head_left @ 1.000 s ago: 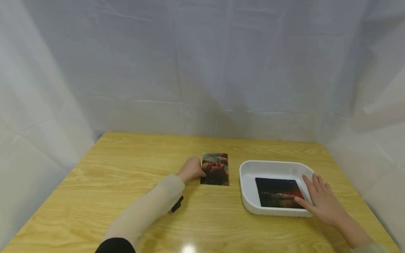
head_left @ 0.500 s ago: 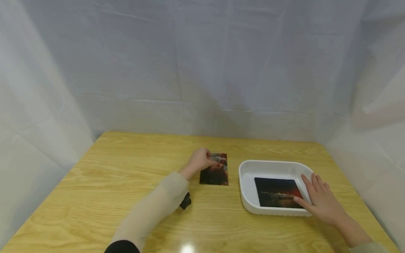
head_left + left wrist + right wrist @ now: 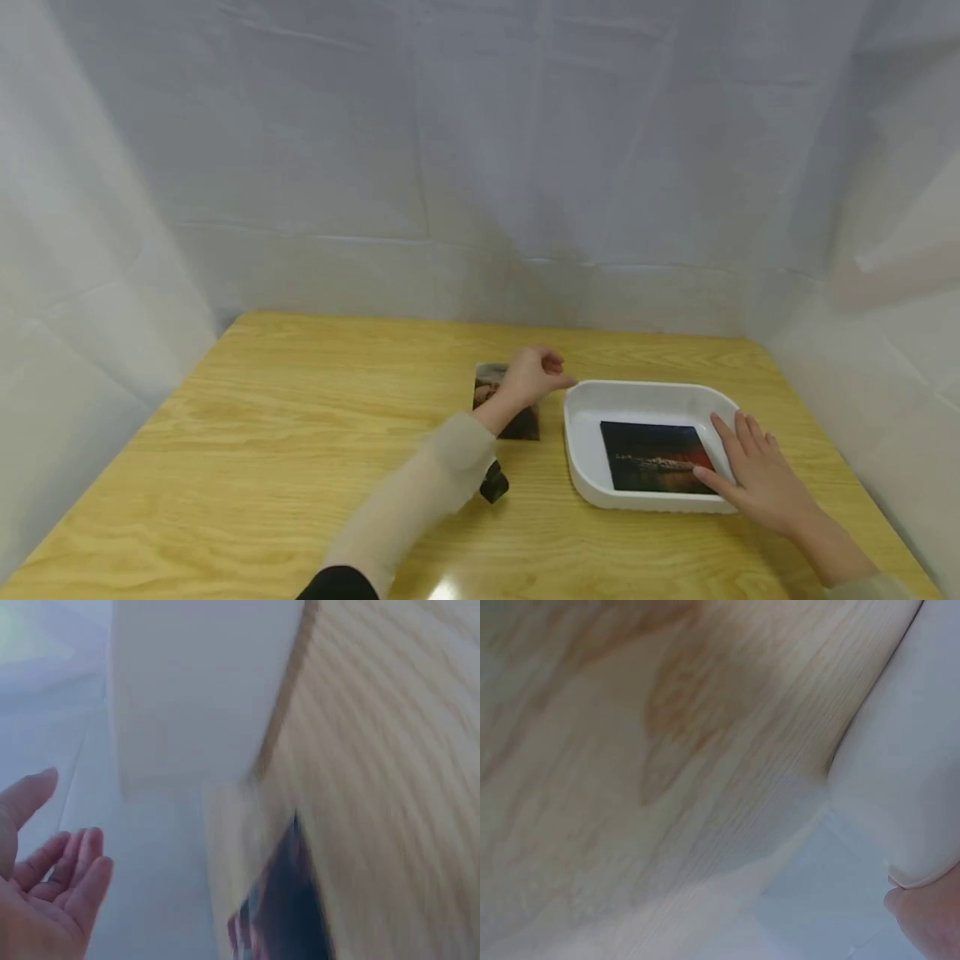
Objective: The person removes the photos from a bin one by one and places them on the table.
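The left hand point(image 3: 530, 377) is hovering over the photo point(image 3: 517, 425) on the table point(image 3: 262, 433). Its fingers are hanging loosely curled and holding nothing. The photo is lying flat right under this hand, its long side pointing away from the person. The right hand point(image 3: 757, 475) is resting with flat fingers on the white tray point(image 3: 577, 417), where a dark photo point(image 3: 652, 457) is lying.

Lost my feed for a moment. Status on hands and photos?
Left hand open, empty, above table photo. Right hand flat on tray rim, touching dark photo inside. Nothing in the way.
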{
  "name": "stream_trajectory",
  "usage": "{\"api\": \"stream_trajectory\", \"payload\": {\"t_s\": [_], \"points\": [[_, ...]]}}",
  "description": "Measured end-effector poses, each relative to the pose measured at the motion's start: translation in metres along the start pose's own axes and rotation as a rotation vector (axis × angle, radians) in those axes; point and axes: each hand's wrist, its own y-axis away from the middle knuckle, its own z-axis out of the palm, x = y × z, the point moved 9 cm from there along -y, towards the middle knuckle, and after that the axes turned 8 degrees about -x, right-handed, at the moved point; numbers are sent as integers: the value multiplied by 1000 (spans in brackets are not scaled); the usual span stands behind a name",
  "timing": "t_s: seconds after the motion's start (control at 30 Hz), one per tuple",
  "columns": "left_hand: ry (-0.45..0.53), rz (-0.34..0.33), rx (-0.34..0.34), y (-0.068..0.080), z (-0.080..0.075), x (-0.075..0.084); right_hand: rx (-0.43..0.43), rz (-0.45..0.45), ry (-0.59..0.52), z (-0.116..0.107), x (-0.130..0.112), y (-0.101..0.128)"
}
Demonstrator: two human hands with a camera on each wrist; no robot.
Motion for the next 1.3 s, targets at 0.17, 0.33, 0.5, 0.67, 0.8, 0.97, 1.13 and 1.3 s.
{"api": "stream_trajectory", "payload": {"t_s": [0.17,0.33,0.5,0.67,0.8,0.97,1.13,1.3], "points": [[45,61,-27,-6,27,13,0,7,3,-1,0,2],[81,99,-63,-8,49,24,-2,8,-2,-1,0,3],[27,154,-97,-9,66,31,7,8,-1,-1,-2,4],[-79,136,-139,-10,78,32,2,5,-8,-1,-5,1],[-242,98,-174,-13,84,33,6,0,-13,-3,-6,0],[-481,99,-242,-17,95,35,9,2,-1,-3,-5,-1],[-711,129,-309,-18,106,36,-1,7,-7,-1,-4,-1],[-864,150,-375,-19,118,36,4,0,-8,-2,-3,0]]}}
